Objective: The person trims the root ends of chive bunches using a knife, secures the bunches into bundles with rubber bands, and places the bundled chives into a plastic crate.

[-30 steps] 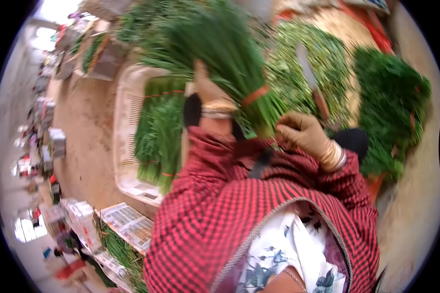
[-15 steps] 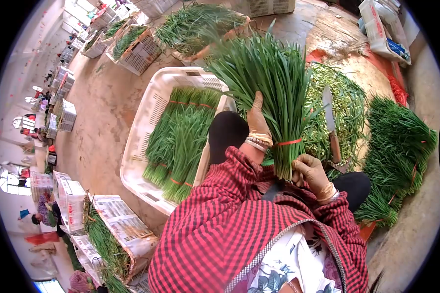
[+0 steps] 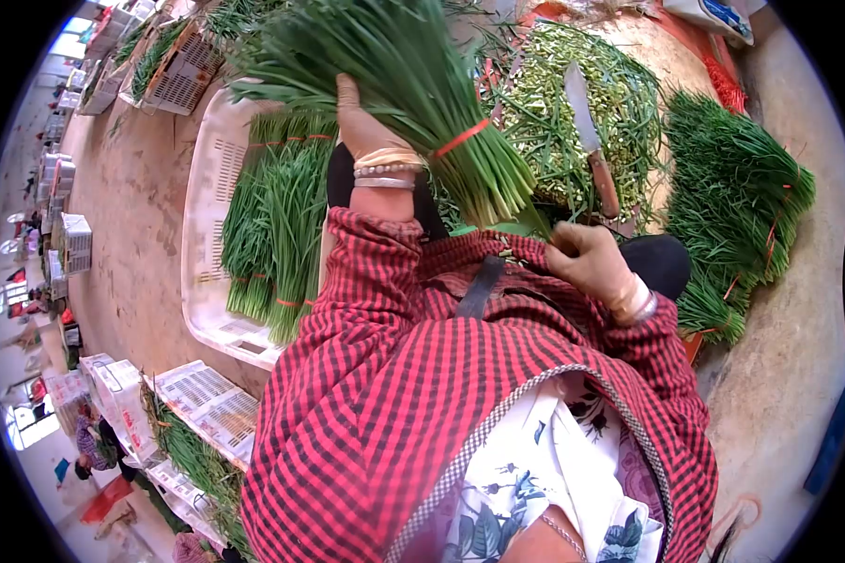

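My gloved left hand (image 3: 371, 131) is wrapped round a large bunch of long green leafy stalks (image 3: 413, 84), tied with an orange band near its pale cut ends. The bunch tilts, leaves toward the upper left. Just below the cut ends, my gloved right hand (image 3: 591, 263) pinches a thin green leaf (image 3: 538, 221). A knife (image 3: 584, 122) with a wooden handle lies on a heap of trimmed scraps (image 3: 545, 84) beyond my right hand.
On the left, a white plastic crate (image 3: 207, 216) holds banded bunches. More tied bunches (image 3: 723, 188) are piled at the right. Other crates (image 3: 183, 75) of greens stand at the upper left and lower left. A person (image 3: 99, 441) is far off at the lower left.
The bunch has swung from nearly upright to a leftward tilt, its cut ends lifting away from my right hand. The view has shifted too. A leaf now shows at my right fingertips.
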Demonstrator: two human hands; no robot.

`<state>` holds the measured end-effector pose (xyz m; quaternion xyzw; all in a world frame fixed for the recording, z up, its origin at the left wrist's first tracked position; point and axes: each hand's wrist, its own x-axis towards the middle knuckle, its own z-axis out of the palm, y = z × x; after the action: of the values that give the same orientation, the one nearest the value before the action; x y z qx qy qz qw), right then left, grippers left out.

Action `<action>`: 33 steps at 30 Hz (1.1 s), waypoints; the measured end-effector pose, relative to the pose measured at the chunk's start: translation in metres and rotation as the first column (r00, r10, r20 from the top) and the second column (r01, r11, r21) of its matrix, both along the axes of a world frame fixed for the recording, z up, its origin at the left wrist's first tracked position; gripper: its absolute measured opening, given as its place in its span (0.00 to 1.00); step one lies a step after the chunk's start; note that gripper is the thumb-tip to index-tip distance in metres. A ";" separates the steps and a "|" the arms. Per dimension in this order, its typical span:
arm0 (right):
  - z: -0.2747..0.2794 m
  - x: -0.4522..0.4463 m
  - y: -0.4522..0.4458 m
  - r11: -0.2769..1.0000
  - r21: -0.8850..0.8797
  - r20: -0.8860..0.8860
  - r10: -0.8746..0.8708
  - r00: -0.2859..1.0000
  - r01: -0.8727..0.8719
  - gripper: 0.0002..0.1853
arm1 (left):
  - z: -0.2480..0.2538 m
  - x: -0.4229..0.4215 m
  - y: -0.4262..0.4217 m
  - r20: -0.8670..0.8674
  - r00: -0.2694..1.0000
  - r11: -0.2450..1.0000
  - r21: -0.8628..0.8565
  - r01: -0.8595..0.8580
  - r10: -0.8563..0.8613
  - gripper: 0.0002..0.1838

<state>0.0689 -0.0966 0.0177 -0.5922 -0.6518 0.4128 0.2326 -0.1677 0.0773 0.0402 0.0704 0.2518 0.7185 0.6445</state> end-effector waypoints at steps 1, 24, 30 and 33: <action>-0.002 0.011 -0.008 1.000 -0.013 0.099 0.008 0.995 -0.006 0.09 | -0.001 -0.007 0.002 0.001 1.000 1.000 0.001 -0.004 0.004 0.23; -0.045 0.005 0.062 0.886 -0.387 -0.707 -0.463 0.534 0.256 0.34 | -0.060 0.049 -0.068 -0.949 0.228 0.826 -0.055 0.560 -0.218 0.24; -0.041 0.014 0.048 0.871 -0.312 -0.671 -0.484 0.562 0.379 0.35 | -0.068 0.035 -0.076 -0.990 0.120 0.860 0.122 0.496 0.071 0.06; -0.051 0.029 0.052 0.900 -0.158 -0.633 -0.408 0.658 0.406 0.36 | -0.076 0.016 -0.067 -0.892 0.304 0.814 -0.109 0.571 -0.333 0.09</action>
<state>0.0980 -0.0443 -0.0334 -0.5417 -0.3797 0.5307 0.5299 -0.1519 0.0106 -0.0354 0.5734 0.4326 0.3845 0.5799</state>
